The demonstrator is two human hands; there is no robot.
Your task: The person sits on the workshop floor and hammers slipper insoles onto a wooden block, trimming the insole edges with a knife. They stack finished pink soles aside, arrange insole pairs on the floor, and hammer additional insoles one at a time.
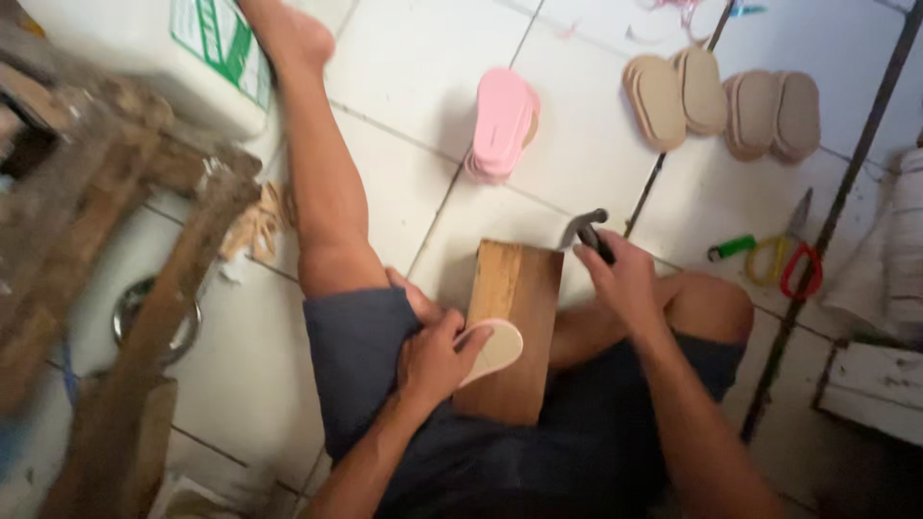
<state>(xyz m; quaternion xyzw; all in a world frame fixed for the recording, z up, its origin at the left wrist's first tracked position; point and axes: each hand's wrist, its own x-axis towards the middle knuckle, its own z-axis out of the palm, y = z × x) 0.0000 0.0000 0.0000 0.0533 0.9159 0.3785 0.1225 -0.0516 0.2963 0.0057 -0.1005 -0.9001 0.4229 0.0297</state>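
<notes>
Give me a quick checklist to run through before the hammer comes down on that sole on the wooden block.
1. Sole lies on the wooden block: ok, though part of it overhangs the block's edge.
2. Left hand holds the sole: ok, but its fingers rest on top, so not ok if the blow lands close to them.
3. Right hand grips the hammer: ok, head raised over the block's far end.
4. Block steady between the legs: cannot tell.
5. Scissors lie clear of the swing: ok, off on the tiles.
</notes>
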